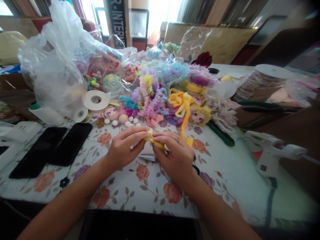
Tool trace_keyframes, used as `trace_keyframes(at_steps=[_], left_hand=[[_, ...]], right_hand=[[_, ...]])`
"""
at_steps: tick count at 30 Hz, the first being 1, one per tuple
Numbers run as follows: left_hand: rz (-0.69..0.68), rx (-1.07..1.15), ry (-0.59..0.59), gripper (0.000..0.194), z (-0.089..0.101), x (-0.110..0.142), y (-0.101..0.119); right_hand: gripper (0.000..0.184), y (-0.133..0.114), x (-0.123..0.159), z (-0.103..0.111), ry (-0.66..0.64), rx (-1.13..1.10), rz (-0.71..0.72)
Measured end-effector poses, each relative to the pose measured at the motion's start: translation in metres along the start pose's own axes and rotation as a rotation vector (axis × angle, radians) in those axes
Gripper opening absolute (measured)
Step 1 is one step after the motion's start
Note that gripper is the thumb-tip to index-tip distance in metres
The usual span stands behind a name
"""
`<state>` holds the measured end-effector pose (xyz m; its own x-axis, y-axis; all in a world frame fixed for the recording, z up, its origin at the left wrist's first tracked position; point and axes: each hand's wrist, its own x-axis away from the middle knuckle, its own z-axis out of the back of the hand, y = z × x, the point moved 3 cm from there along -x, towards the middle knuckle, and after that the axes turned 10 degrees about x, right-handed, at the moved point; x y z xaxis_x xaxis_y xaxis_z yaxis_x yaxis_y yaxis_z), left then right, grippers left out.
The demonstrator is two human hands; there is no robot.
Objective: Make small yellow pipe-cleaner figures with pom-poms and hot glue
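Note:
My left hand [125, 146] and my right hand [175, 156] meet over the flowered tablecloth [140, 190], both pinched on a fuzzy yellow pipe cleaner [155, 142] held between them. The fingers of each hand are curled around it. A ring shows on my right hand. Under the hands lies a pair of scissors [150, 157], partly hidden, with a black handle by my right wrist. A long yellow pipe cleaner strand [184, 113] runs from the pile down toward my right hand.
A heap of pastel ribbons, pipe cleaners and doll heads [160, 90] fills the table's middle. Plastic bags [57, 63] and tape rolls [96, 99] sit left, two black phones [52, 146] nearer. A white glue gun [270, 150] stands right, a green tool [221, 133] beside it.

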<state>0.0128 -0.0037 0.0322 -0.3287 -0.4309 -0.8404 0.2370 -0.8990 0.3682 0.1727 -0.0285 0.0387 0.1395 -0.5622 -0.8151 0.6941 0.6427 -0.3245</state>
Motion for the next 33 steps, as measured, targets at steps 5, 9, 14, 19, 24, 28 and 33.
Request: trace_keyframes(at_steps=[5, 9, 14, 19, 24, 28, 33], left_hand=[[0.027, 0.026, -0.008, 0.026, 0.0, 0.001, -0.001], [0.038, 0.041, -0.009, 0.027, 0.0, 0.0, -0.001], [0.119, 0.07, -0.026, 0.022, -0.001, -0.001, -0.002], [0.299, 0.16, -0.062, 0.017, -0.003, -0.003, -0.005], [0.472, 0.265, -0.099, 0.016, -0.004, -0.001, -0.011], [0.529, 0.323, -0.139, 0.015, -0.004, 0.0, -0.014], [0.546, 0.401, -0.165, 0.012, -0.003, 0.001, -0.018]], right_hand=[[0.013, 0.001, -0.001, 0.0, -0.026, -0.068, -0.103], [0.008, 0.003, -0.002, 0.001, -0.072, -0.11, -0.208], [0.004, 0.009, -0.004, 0.0, -0.16, -0.174, -0.369], [0.009, 0.023, 0.0, -0.008, -0.309, -0.388, -0.682], [0.022, 0.034, 0.005, -0.016, -0.458, -0.613, -0.904], [0.023, 0.037, 0.002, -0.016, -0.515, -0.685, -0.928], [0.025, 0.036, 0.001, -0.016, -0.55, -0.726, -0.947]])
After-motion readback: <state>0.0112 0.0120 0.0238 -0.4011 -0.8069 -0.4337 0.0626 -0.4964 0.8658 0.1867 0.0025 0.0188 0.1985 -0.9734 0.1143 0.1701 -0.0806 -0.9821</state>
